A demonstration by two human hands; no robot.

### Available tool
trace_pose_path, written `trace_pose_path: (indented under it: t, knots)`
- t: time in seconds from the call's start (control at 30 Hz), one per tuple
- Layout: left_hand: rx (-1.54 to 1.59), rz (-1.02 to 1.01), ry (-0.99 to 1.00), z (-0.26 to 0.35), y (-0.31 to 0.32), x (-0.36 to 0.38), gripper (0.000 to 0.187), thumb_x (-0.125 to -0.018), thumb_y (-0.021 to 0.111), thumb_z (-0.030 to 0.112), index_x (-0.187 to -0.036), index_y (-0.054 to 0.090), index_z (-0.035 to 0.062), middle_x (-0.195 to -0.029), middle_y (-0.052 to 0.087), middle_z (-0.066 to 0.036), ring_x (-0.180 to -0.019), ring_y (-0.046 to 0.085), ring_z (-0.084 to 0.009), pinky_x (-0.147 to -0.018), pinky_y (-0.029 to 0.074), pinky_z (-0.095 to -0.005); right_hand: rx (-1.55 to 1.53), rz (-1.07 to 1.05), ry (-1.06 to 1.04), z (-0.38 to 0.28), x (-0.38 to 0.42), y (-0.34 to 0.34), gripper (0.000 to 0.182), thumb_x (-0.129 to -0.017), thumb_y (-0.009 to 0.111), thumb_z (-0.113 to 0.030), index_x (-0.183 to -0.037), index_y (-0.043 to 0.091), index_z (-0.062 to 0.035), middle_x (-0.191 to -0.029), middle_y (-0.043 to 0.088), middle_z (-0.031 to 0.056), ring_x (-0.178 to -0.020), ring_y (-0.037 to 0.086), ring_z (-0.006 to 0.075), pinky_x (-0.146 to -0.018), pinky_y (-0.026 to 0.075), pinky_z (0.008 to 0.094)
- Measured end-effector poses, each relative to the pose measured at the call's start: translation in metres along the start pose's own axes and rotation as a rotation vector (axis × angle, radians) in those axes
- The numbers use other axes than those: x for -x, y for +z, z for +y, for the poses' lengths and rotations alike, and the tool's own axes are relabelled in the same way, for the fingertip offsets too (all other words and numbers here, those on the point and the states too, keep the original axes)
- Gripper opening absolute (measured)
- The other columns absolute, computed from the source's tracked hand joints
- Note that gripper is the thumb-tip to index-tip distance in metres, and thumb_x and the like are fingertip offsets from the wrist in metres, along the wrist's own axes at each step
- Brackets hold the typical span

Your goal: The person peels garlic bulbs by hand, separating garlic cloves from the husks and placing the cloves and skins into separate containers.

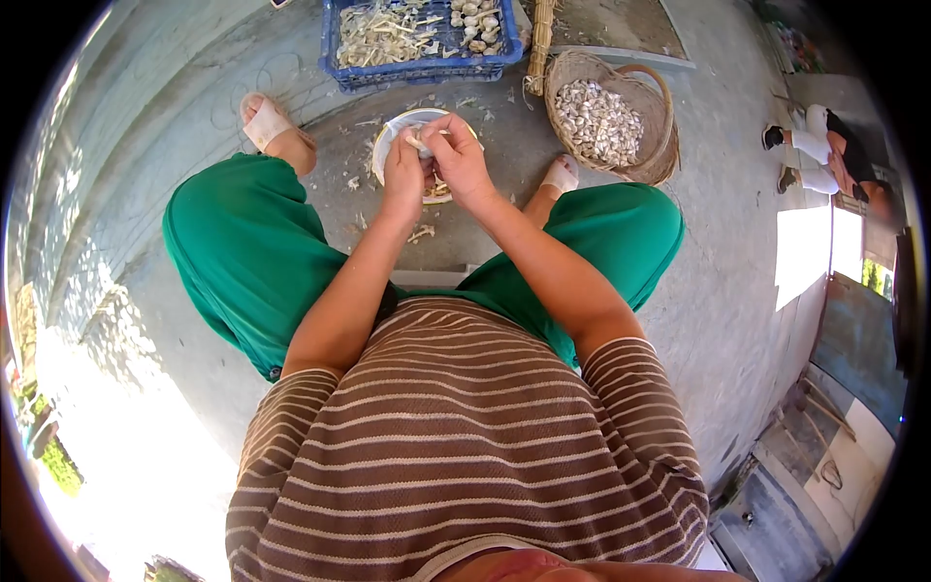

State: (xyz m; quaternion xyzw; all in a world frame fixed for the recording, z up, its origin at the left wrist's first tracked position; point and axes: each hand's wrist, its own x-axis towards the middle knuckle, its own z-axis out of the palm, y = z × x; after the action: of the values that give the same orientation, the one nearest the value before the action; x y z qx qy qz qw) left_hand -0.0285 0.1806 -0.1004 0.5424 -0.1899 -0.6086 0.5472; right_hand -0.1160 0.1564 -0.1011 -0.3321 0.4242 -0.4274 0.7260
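My left hand (pixel 404 167) and my right hand (pixel 458 158) meet above a round, pale bowl (pixel 382 145) with a yellowish rim. Between their closed fingers is a small whitish piece (pixel 418 138) that looks like garlic; its lower part is hidden by the fingers. Small pale pieces show in the bowl below my hands. Beyond it stands a blue plastic crate (pixel 422 72) with dry peelings on the left and whole garlic bulbs (pixel 476 21) on the right. To the right, a wicker basket (pixel 663 145) holds many whitish cloves (pixel 598 121).
A straw broom (pixel 539 48) lies between crate and basket. Scraps of peel (pixel 421 234) are scattered on the concrete floor (pixel 718 252). My sandalled feet flank the bowl. Another person (pixel 844 155) is at the far right. A thin wire loops on the floor at the upper left.
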Motion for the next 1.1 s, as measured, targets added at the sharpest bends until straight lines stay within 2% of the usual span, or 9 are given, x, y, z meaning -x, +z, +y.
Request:
trace_pose_path:
  t: [0.2, 0.3, 0.5, 0.7, 0.83, 0.93, 1.0, 1.03, 1.1]
  knots:
    - [0.001, -0.027, -0.05, -0.013, -0.003, -0.001, 0.033, -0.099, 0.03, 0.037, -0.098, 0.051, 0.0116, -0.066, 0.045, 0.004, -0.05, 0.038, -0.0053, -0.043, 0.03, -0.0209, 0.107, 0.192, -0.198, 0.025, -0.008, -0.007, 0.012, -0.093, 0.05, -0.017, -0.089, 0.053, -0.0058, -0.071, 0.056, -0.0001, -0.055, 0.051, 0.0059, -0.046, 0.042, 0.0207]
    - [-0.062, -0.032, -0.01, -0.018, -0.009, -0.008, 0.039, -0.099, 0.031, 0.038, -0.097, 0.054, 0.0072, -0.07, 0.052, 0.0, -0.055, 0.046, -0.0067, -0.045, 0.036, -0.0224, -0.161, 0.127, -0.131, 0.025, -0.003, -0.009, 0.012, -0.093, 0.05, -0.017, -0.09, 0.053, -0.0064, -0.071, 0.056, -0.0005, -0.056, 0.051, 0.0055, -0.048, 0.045, 0.0214]
    - [-0.324, 0.0, 0.146, -0.053, -0.03, -0.037, 0.034, -0.099, 0.031, 0.036, -0.103, 0.051, 0.0083, -0.076, 0.056, -0.001, -0.056, 0.052, -0.0075, -0.046, 0.041, -0.0204, -0.05, 0.04, 0.058, 0.019, -0.001, -0.016, 0.016, -0.088, 0.059, -0.025, -0.09, 0.05, -0.0117, -0.065, 0.048, -0.0047, -0.045, 0.036, 0.0031, -0.039, 0.025, 0.0187]
    - [-0.313, 0.089, 0.262, -0.054, -0.023, -0.034, 0.036, -0.099, 0.033, 0.035, -0.099, 0.052, 0.0051, -0.073, 0.054, -0.003, -0.057, 0.047, -0.0101, -0.047, 0.04, -0.0266, -0.201, 0.123, -0.044, 0.031, -0.004, -0.013, 0.009, -0.093, 0.052, -0.021, -0.089, 0.05, -0.0127, -0.065, 0.046, -0.005, -0.045, 0.035, 0.0023, -0.039, 0.027, 0.0187]
    - [-0.19, -0.01, 0.069, -0.031, -0.015, -0.019, 0.026, -0.099, 0.033, 0.033, -0.101, 0.048, 0.0129, -0.069, 0.049, 0.002, -0.051, 0.044, -0.0052, -0.041, 0.034, -0.0197, -0.273, 0.141, -0.069, 0.031, -0.003, -0.011, 0.009, -0.095, 0.048, -0.019, -0.09, 0.05, -0.0118, -0.066, 0.047, -0.0044, -0.047, 0.037, 0.0036, -0.039, 0.029, 0.0193]
    - [0.018, -0.108, -0.041, -0.025, -0.015, -0.018, 0.022, -0.098, 0.035, 0.033, -0.096, 0.047, 0.0138, -0.065, 0.041, 0.003, -0.05, 0.036, -0.0047, -0.04, 0.028, -0.0193, -0.16, 0.138, -0.104, 0.048, -0.014, -0.022, 0.011, -0.095, 0.047, -0.019, -0.091, 0.05, -0.0094, -0.069, 0.049, -0.0032, -0.053, 0.044, 0.0059, -0.045, 0.036, 0.0212]
    - [0.027, -0.085, -0.086, -0.025, -0.015, -0.019, 0.02, -0.098, 0.037, 0.031, -0.093, 0.046, 0.0146, -0.063, 0.038, 0.004, -0.049, 0.033, -0.0054, -0.041, 0.027, -0.0194, 0.264, 0.174, -0.314, 0.064, -0.029, -0.035, 0.013, -0.095, 0.047, -0.019, -0.097, 0.052, -0.007, -0.074, 0.054, 0.0001, -0.062, 0.052, 0.0085, -0.054, 0.043, 0.0237]
    - [0.023, -0.084, -0.085, -0.025, -0.017, -0.021, 0.02, -0.098, 0.037, 0.031, -0.093, 0.046, 0.0146, -0.063, 0.038, 0.004, -0.049, 0.033, -0.0054, -0.041, 0.027, -0.0194, 0.26, 0.174, -0.314, 0.068, -0.03, -0.041, 0.013, -0.095, 0.047, -0.019, -0.097, 0.052, -0.007, -0.074, 0.054, 0.0001, -0.062, 0.052, 0.0085, -0.054, 0.043, 0.0237]
    - [0.069, -0.093, -0.092, -0.025, -0.021, -0.026, 0.019, -0.098, 0.038, 0.031, -0.093, 0.046, 0.0145, -0.063, 0.037, 0.004, -0.049, 0.033, -0.0055, -0.041, 0.027, -0.0194, 0.949, 0.246, -0.641, 0.073, -0.03, -0.053, 0.018, -0.094, 0.049, -0.02, -0.105, 0.055, -0.0072, -0.078, 0.056, 0.0023, -0.071, 0.057, 0.0097, -0.059, 0.044, 0.0226]
